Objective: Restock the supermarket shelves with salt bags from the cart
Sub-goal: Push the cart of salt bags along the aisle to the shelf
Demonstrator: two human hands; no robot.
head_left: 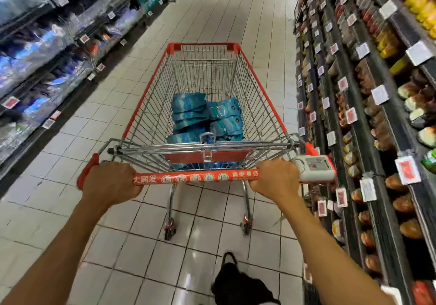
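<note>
Salt bags (205, 118), blue plastic, heaped at the bottom of the red-rimmed wire cart (151, 87) in a tiled aisle.
Both arms extended, palms down. Left hand (111, 182) and right hand (274, 178) wrapped around opposite ends of the red printed handle bar (195, 177), well apart. Stocked shelves (368, 106) either side.

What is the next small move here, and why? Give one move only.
Probably roll the cart a little further and stop beside the left shelves, where similar blue bags seem to sit. Both the left hand and right hand grip the handle, and the salt bags lie untouched in the basket.
</note>
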